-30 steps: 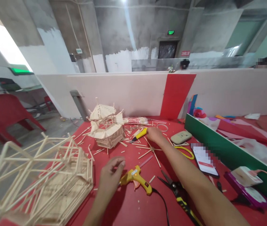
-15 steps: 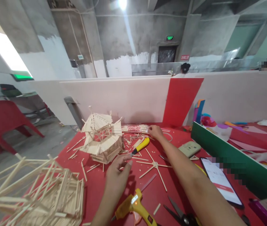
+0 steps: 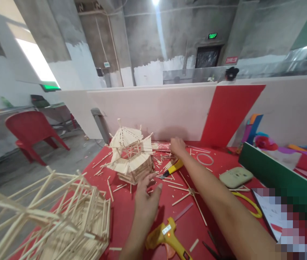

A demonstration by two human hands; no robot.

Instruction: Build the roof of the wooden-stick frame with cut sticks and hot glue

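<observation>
My left hand [image 3: 148,196] is open, thumb and fingers apart, low over the red table in front of a small wooden-stick pavilion [image 3: 127,135]. At the back, my right hand [image 3: 178,146] curls over the end of a clear-wrapped pack of thin wooden sticks [image 3: 161,146]; its fingertips are hidden. A yellow utility knife [image 3: 175,167] lies between the hands. Under my right forearm is a star of joined sticks [image 3: 192,190]. The yellow hot glue gun [image 3: 166,233] rests beside my left wrist, and dark scissors [image 3: 210,247] are partly covered by my right arm.
A larger stick frame [image 3: 83,216] stands at the near left. On the right are a beige case [image 3: 236,177], a phone [image 3: 264,207] and a green board [image 3: 277,180]. A white partition [image 3: 148,112] borders the table's back. Cut stick pieces lie scattered.
The view has turned left. My right hand has shifted left along the pack of sticks, and its fingers are now more tucked under. My left hand stays open near the pavilion.
</observation>
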